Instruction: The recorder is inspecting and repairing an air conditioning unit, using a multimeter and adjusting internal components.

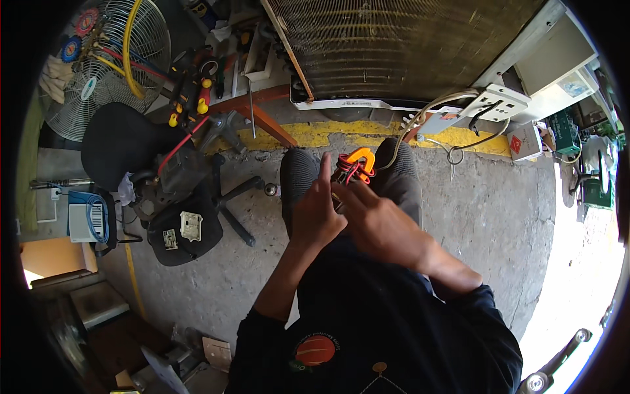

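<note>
Over my lap, a clamp meter [363, 157] with an orange jaw points away from me. Red and black test leads [353, 169] are looped around it below the jaw. My right hand [387, 226] is closed around the meter's body from the right and hides most of it. On the other side, my left hand [315, 213] presses against the body, its index finger stretched out and its other fingers curled in at the meter. What lies between the two palms is hidden.
Ahead stands a large finned coil panel [407, 46], with a white outlet box [495, 102] and cables at its right. A black swivel chair [187, 226] at left carries small cream plastic parts [191, 226]. Screwdrivers and pliers [203, 98] crowd the bench, near a wire fan [98, 79].
</note>
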`<action>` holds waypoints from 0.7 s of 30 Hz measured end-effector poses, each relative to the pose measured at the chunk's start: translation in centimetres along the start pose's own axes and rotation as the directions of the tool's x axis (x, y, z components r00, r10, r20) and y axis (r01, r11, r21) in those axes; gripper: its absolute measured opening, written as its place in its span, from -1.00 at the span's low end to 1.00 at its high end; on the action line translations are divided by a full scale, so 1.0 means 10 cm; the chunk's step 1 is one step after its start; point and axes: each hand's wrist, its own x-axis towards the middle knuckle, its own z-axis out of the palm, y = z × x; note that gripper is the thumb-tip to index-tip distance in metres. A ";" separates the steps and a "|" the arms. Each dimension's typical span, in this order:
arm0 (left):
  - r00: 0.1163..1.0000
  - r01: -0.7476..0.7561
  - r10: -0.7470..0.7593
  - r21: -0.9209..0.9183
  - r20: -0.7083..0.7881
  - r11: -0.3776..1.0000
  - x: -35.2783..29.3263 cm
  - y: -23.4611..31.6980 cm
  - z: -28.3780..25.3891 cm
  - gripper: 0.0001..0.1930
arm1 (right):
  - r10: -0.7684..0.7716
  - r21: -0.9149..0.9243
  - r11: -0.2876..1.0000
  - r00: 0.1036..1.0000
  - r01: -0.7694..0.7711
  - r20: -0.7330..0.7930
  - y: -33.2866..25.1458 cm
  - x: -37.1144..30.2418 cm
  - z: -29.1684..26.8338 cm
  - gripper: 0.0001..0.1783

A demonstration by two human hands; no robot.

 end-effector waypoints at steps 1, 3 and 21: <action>0.989 -0.025 0.005 -0.129 -0.151 0.991 0.11 0.04 0.11 -0.02 | -0.056 -0.062 0.997 0.997 0.053 -0.048 -0.05 -0.06 0.19 -0.53; 0.900 -0.087 -0.075 -0.344 -0.430 0.935 0.17 0.12 0.14 -0.02 | -0.110 0.019 0.994 0.994 0.110 -0.007 -0.40 -0.13 0.13 -0.58; 0.983 0.136 0.170 -0.873 0.062 -0.468 0.04 0.35 -0.15 -0.26 | -0.086 0.783 0.595 0.983 0.182 -0.163 0.82 -0.12 -0.15 -0.01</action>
